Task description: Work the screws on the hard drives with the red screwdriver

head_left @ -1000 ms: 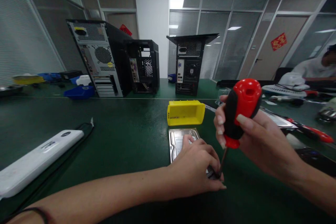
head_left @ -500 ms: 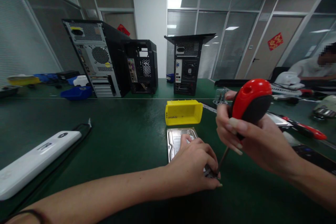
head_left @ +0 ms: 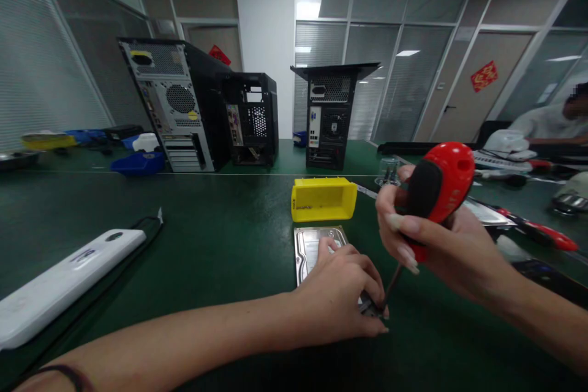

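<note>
A dark green worktop (head_left: 220, 245) carries everything. Near the middle lies a silver hard drive (head_left: 312, 244), with a yellow bin (head_left: 324, 198) just beyond it. Toward the left edge lies a long white device (head_left: 64, 282) beside a black cable (head_left: 142, 226). Along the far edge stand three computer cases (head_left: 177, 111), and a blue bin (head_left: 138, 162) sits left of them. A red-handled tool (head_left: 542, 234) lies toward the right edge.

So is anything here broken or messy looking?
One computer case at the back of the table stands open, its side panel off and insides showing. Nothing is spilled. The left hand rests on the hard drive while the right hand holds the screwdriver tilted.
</note>
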